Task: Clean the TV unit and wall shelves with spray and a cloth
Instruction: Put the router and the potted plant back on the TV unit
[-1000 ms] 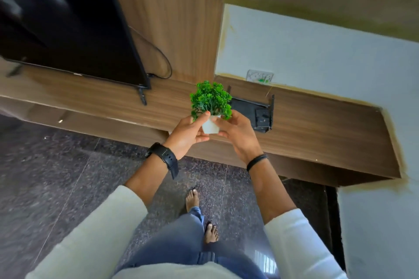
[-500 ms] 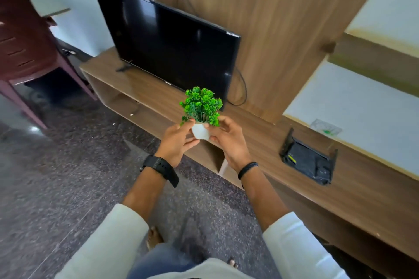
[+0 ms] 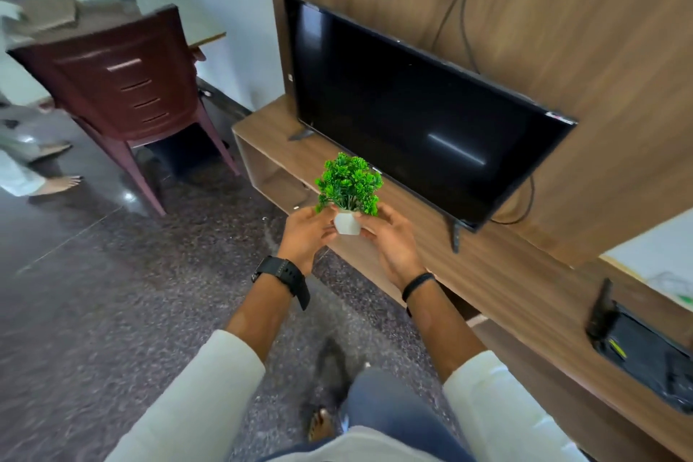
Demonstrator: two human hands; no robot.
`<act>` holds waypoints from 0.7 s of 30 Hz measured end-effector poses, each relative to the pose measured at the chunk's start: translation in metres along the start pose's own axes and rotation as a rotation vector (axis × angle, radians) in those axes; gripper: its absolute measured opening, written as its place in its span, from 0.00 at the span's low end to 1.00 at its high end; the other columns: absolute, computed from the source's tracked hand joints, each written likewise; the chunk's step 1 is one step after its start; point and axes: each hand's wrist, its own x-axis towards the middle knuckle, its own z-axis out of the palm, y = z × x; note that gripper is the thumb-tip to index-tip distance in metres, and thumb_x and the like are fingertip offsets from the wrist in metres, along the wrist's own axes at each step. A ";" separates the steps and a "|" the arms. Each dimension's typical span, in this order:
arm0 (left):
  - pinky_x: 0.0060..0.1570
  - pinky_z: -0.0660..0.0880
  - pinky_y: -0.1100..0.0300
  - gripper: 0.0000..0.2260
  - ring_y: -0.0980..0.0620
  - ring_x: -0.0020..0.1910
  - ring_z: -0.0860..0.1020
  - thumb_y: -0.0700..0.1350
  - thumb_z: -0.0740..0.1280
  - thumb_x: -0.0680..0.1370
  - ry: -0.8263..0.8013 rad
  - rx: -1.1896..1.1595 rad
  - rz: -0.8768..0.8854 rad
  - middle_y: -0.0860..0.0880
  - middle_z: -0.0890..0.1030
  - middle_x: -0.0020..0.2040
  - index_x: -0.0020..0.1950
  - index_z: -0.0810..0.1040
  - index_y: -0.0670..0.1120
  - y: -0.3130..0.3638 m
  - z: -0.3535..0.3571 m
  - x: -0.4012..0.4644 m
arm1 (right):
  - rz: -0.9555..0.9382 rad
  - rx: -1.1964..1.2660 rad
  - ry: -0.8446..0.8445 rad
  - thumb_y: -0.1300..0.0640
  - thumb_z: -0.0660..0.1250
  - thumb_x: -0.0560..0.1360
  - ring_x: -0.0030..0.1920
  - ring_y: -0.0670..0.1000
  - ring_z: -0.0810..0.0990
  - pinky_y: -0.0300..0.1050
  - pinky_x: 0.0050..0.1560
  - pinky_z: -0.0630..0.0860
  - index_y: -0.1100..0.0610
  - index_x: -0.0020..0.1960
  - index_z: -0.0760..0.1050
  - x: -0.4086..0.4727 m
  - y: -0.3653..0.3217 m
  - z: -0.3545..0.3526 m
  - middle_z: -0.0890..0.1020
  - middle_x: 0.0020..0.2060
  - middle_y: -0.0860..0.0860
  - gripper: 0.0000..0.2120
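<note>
Closest to me, pale sleeves are pushed back from both forearms. The left hand (image 3: 304, 234), a black watch on its wrist, and the right hand (image 3: 390, 242), a thin black band on its wrist, each have their grip pinched onto the small white faceted pot of a plastic plant (image 3: 349, 189), fingertips on opposite sides. The plant hangs in the air just over the front edge of the TV unit (image 3: 498, 274), its stiff bright-green tufts standing upright.

A second ago it was held over the right end of the unit, by the black router (image 3: 645, 353); now the person has walked it left, past the middle, to in front of the television (image 3: 420, 116). I take this as clearing an ornament off so the surface can be wiped. No spray bottle or cloth is in sight.

The unit is flat wood-grain laminate with an open cubby at its left end. The screen is glossy black, its cable looping up the matching wall panel (image 3: 562, 11). Further left stands a dark red moulded plastic chair (image 3: 127, 86) on speckled polished stone floor (image 3: 93, 293).
</note>
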 end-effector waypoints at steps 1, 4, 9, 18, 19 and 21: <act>0.42 0.77 0.66 0.09 0.53 0.41 0.78 0.40 0.63 0.79 0.007 -0.016 0.008 0.47 0.80 0.44 0.57 0.75 0.39 0.005 -0.006 0.009 | 0.002 0.000 -0.014 0.66 0.68 0.74 0.56 0.56 0.80 0.55 0.61 0.75 0.61 0.57 0.77 0.011 0.001 0.008 0.81 0.56 0.58 0.12; 0.39 0.78 0.67 0.08 0.52 0.41 0.78 0.39 0.63 0.79 0.038 -0.054 0.004 0.46 0.80 0.45 0.56 0.75 0.38 0.021 -0.026 0.050 | 0.020 0.008 -0.046 0.67 0.68 0.74 0.54 0.54 0.80 0.52 0.60 0.76 0.62 0.58 0.76 0.058 0.005 0.035 0.80 0.57 0.60 0.13; 0.43 0.78 0.65 0.03 0.53 0.41 0.79 0.39 0.63 0.79 0.081 -0.026 -0.038 0.47 0.80 0.44 0.47 0.76 0.43 0.046 -0.052 0.133 | 0.071 0.044 -0.071 0.68 0.66 0.74 0.52 0.52 0.80 0.45 0.54 0.78 0.63 0.60 0.75 0.137 0.011 0.072 0.80 0.54 0.57 0.15; 0.49 0.76 0.59 0.05 0.52 0.40 0.79 0.38 0.63 0.79 0.092 0.043 -0.112 0.46 0.80 0.42 0.44 0.77 0.44 0.107 -0.069 0.278 | 0.133 0.041 -0.007 0.70 0.66 0.74 0.50 0.49 0.80 0.46 0.55 0.77 0.55 0.55 0.75 0.269 -0.012 0.128 0.81 0.47 0.50 0.13; 0.45 0.78 0.61 0.05 0.54 0.37 0.80 0.37 0.63 0.79 0.091 0.031 -0.120 0.46 0.80 0.41 0.44 0.77 0.43 0.113 -0.071 0.294 | 0.143 0.035 0.000 0.70 0.66 0.74 0.48 0.48 0.80 0.45 0.52 0.78 0.57 0.56 0.75 0.285 -0.015 0.133 0.81 0.47 0.49 0.14; 0.36 0.78 0.66 0.06 0.58 0.31 0.80 0.37 0.63 0.78 0.102 0.010 -0.128 0.47 0.80 0.39 0.43 0.77 0.43 0.119 -0.076 0.316 | 0.156 0.023 0.003 0.71 0.66 0.74 0.46 0.47 0.80 0.44 0.49 0.79 0.58 0.57 0.74 0.307 -0.016 0.142 0.81 0.46 0.49 0.15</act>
